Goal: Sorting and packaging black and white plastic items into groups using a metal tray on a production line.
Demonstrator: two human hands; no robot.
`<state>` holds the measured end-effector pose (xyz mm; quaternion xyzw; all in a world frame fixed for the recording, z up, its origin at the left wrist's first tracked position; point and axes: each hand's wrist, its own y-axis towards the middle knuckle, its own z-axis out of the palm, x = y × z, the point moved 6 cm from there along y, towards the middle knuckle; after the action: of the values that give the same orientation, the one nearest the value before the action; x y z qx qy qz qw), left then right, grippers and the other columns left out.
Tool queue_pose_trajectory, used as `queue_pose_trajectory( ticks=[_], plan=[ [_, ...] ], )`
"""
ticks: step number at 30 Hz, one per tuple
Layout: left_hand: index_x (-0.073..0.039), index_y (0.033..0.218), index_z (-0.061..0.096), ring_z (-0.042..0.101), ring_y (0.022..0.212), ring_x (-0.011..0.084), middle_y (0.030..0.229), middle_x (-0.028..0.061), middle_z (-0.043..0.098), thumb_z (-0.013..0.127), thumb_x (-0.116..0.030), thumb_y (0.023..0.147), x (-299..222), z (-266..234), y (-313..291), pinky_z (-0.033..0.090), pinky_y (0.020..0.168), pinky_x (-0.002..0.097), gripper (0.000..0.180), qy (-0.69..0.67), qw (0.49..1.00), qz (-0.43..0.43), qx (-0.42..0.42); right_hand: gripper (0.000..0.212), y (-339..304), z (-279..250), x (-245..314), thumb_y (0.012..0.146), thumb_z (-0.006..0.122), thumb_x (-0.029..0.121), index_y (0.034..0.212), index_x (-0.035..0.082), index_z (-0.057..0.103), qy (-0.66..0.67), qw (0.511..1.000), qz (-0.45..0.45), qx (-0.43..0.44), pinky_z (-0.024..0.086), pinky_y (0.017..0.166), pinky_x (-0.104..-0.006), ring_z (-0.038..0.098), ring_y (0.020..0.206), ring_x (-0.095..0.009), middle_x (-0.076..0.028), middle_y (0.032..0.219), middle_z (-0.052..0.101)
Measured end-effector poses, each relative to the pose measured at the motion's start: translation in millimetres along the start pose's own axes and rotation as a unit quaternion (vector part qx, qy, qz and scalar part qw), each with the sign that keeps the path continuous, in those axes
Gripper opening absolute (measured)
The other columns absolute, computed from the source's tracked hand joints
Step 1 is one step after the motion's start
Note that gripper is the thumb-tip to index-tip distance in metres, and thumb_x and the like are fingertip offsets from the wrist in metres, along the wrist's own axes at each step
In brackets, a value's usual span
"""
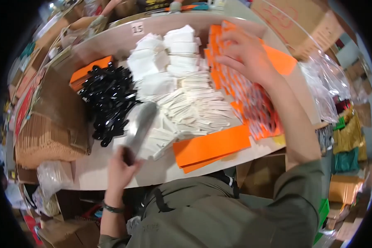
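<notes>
Closed around the dark lower end of a long, shiny grey spoon-shaped thing (143, 123) is my left hand (124, 167). Motion smears that thing, so its exact kind does not show. My right hand (246, 56) reaches over a heap of orange packets (252, 105) at the right, fingers bent and apart, nothing visible between them. Black plastic spoons (107, 99) lie piled at the left. Stacks of folded white napkins (151, 62) fill the middle back, with slim white paper packets (194, 105) in front. Flat orange card sleeves (213, 144) rest near the front edge.
A cardboard box (49, 142) stands at the table's left edge, with a clear plastic bag (53, 177) beside it. Another orange piece (91, 72) lies behind the spoons. Clear plastic bags (326, 82) and a large carton (297, 25) are beyond the right edge.
</notes>
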<state>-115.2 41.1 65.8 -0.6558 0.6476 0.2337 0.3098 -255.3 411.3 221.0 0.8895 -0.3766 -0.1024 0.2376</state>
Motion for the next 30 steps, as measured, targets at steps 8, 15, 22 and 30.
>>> queue_pose_trajectory(
  ticks=[8,15,22,30],
  plan=[
    [0.000,0.123,0.056,0.059,0.106,0.0236,0.113,0.0135,0.060,0.077,-0.014,0.073,-63.9,109.3,-40.4,0.046,0.095,0.0343,0.055,-0.160,0.930,0.215,0.253,0.043,-117.7,172.2,176.7,0.069,0.077,0.029,0.097,0.000,0.063,0.261,0.943,-0.068,0.197,0.042,0.099,-0.0501,0.049,0.121,-0.042,-0.025,0.130,0.052],
    [-0.003,0.117,0.056,0.063,0.084,0.0256,0.091,0.0135,0.063,0.076,-0.013,0.073,38.5,54.3,-36.8,0.051,0.076,0.0359,0.049,-0.027,0.993,-0.112,0.018,0.037,-96.5,166.4,204.3,0.088,0.067,0.038,0.081,0.003,0.061,0.193,0.941,0.168,0.222,0.051,0.061,-0.0456,0.065,0.073,-0.033,-0.014,0.076,0.066],
    [-0.008,0.126,0.055,0.062,0.090,0.0362,0.099,0.0139,0.061,0.080,-0.011,0.067,41.3,37.2,-52.6,0.053,0.076,0.0409,0.065,0.095,0.994,0.054,0.030,0.021,-104.1,202.5,194.1,0.092,0.057,0.023,0.085,0.004,0.061,0.222,0.864,0.294,0.344,0.050,0.064,-0.0493,0.065,0.074,-0.037,-0.017,0.075,0.066],
    [-0.010,0.131,0.054,0.064,0.088,0.0343,0.097,0.0126,0.063,0.083,-0.011,0.064,46.8,28.3,-46.6,0.053,0.075,0.0398,0.073,0.106,0.990,0.065,0.068,0.024,-97.7,196.2,194.2,0.089,0.057,0.024,0.080,0.002,0.060,0.240,0.878,0.279,0.307,0.050,0.066,-0.0483,0.064,0.073,-0.038,-0.017,0.075,0.065]
  ],
)
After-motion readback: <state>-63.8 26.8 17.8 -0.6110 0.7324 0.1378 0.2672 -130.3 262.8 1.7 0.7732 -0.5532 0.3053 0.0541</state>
